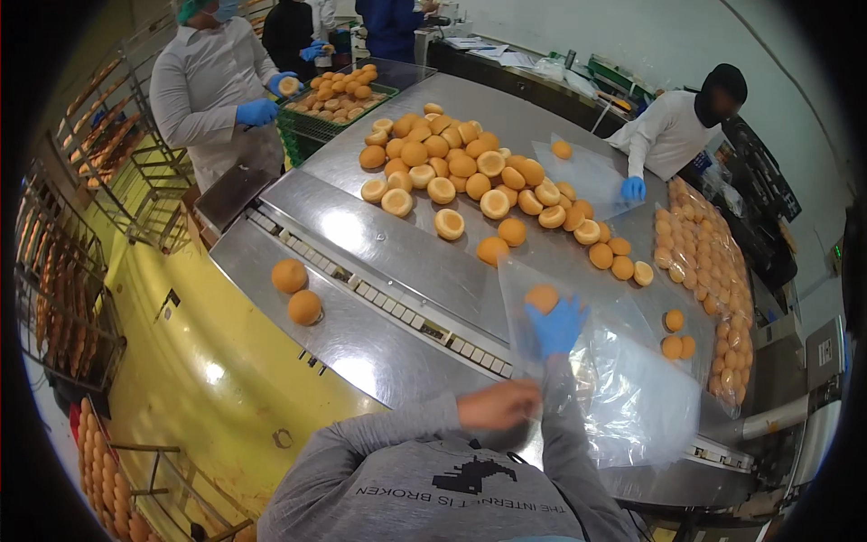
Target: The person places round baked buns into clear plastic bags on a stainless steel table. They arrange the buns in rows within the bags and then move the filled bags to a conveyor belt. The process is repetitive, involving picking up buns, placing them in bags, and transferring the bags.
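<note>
My right hand [559, 326], in a blue glove, is at a round bun [542, 298] above the steel table. Clear plastic film of a bag [518, 339] lies over or around this hand and bun; exactly how is hard to tell. My left hand [500, 405], ungloved and blurred, is closed at the near edge of the bag. A stack of clear plastic bags [633, 400] lies to the right of my right forearm. Two buns [493, 251] rest just beyond the bag, and a large heap of buns [447, 156] spreads farther across the table.
Two buns [305, 308] sit on the left ledge, past a white-block conveyor strip [386, 301]. Bagged buns [704, 264] line the right edge. A person [670, 129] leans in at the right; another person [210, 95] stands beside a green crate [298, 129]. Racks [68, 291] hold buns.
</note>
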